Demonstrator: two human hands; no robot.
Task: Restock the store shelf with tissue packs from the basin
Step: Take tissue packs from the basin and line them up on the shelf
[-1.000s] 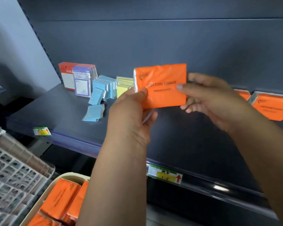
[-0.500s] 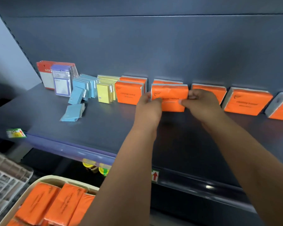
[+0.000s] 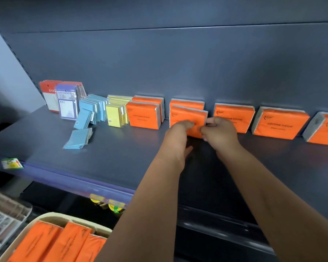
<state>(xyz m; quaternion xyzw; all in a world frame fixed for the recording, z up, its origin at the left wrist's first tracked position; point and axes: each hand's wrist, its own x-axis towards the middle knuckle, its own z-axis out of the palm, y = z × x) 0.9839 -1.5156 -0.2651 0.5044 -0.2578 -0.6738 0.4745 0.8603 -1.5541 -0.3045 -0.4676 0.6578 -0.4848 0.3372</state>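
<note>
Orange tissue pack (image 3: 187, 114) stands upright at the back of the shelf (image 3: 121, 157), just in front of a second orange pack (image 3: 187, 102). Both hands grasp it: left hand (image 3: 178, 137) on its lower front, right hand (image 3: 219, 134) pinching its lower right corner. Left of it sit an orange pair (image 3: 143, 117) and yellow packets (image 3: 114, 117). Right of it stand three more orange packs (image 3: 280, 122). Below and left of it is the basin (image 3: 51, 217), holding orange packs.

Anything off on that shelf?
Yes: one blue packet lies flat on the shelf, away from its row, and a second blue packet leans askew against the blue stack. The orange tissue pack gripped by left hand and right hand looks fine.
</note>
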